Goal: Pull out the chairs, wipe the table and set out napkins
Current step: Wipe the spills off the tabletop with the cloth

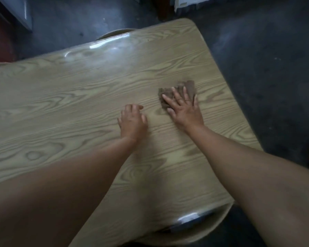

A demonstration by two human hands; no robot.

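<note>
A light wood-grain table [64, 97] fills most of the head view. My right hand [183, 108] lies flat, fingers spread, pressing a brown cloth [189, 87] against the tabletop near its right edge. The cloth sticks out beyond my fingertips. My left hand [133, 121] rests on the table just left of the right hand, fingers loosely curled, holding nothing. Both forearms reach in from the bottom of the view.
A round stool seat [114, 33] peeks out past the table's far edge. Another rounded seat [203, 227] shows below the near right corner. Dark floor [266, 68] surrounds the table; a grey cabinet [18, 13] stands at the top left.
</note>
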